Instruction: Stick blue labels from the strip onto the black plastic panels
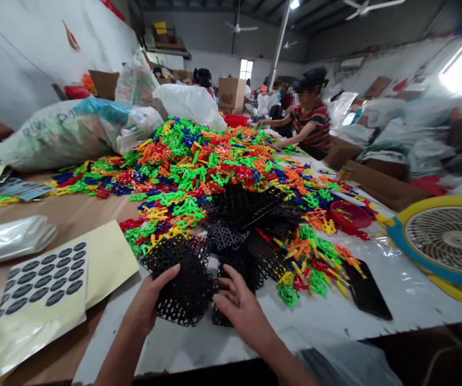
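Observation:
My left hand (152,295) is closed on a black perforated plastic sheet (184,287), with the thumb lying on top of it. To its right, my right hand (241,303) has its fingers bent and apart, palm turned toward the sheet. Its thumb comes close to the sheet's right edge; whether they touch, I cannot tell. Another black perforated sheet (236,262) lies behind the right fingers. Beyond both hands is a loose stack of black perforated sheets (250,209), resting against a large heap of small colourful plastic pieces (198,161).
Sticker sheets (48,279) and a clear plastic roll (11,238) lie at left. A phone (367,289), a red bowl (349,215) and a yellow-blue fan (452,241) are at right. A filled sack (65,134) stands behind; a person in a striped shirt (317,126) works across the table.

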`<state>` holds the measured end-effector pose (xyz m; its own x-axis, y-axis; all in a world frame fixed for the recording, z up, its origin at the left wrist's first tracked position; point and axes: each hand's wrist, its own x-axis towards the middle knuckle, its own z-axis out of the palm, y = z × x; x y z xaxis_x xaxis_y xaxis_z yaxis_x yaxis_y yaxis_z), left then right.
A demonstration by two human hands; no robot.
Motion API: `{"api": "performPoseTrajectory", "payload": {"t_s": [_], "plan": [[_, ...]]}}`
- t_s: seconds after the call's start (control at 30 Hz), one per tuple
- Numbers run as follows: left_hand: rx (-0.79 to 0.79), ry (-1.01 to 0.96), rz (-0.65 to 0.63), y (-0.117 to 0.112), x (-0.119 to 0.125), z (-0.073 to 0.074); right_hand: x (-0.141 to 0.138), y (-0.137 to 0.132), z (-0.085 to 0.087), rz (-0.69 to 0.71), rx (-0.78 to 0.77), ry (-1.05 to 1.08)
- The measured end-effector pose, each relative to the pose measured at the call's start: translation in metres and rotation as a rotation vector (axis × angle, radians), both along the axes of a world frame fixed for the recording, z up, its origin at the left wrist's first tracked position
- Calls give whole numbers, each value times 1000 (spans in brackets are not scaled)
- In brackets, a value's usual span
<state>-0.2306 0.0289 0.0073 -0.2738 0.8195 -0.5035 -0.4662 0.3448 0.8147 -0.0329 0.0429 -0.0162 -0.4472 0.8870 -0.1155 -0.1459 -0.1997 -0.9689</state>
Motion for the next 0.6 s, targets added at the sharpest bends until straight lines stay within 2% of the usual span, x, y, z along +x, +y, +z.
{"api": "performPoseTrajectory", "payload": {"t_s": [0.07, 0.17, 0.2, 0.27, 0.37, 0.47, 0.53, 0.6], "plan": [[-61, 47, -127, -1, -23, -9, 8, -7, -9, -20, 195, -215], [-127, 127, -285, -1, -40, -19, 18, -15, -16, 4, 650, -630], [-125, 162, -294, 0, -41, -21, 19, -16, -18, 24, 778, -753], [-52, 264, -231, 3, -37, -25, 19, -12, -22, 56, 943, -934], [151, 525, -83, 10, -27, -32, 19, 8, -31, 81, 1075, -1048], [216, 706, -8, 16, -22, -41, 18, 33, -33, 125, 1146, -1059], [206, 748, 7, 16, -23, -45, 22, 41, -26, 146, 1154, -1011], [198, 775, -4, 10, -22, -45, 35, 37, -9, 110, 1096, -893]]}}
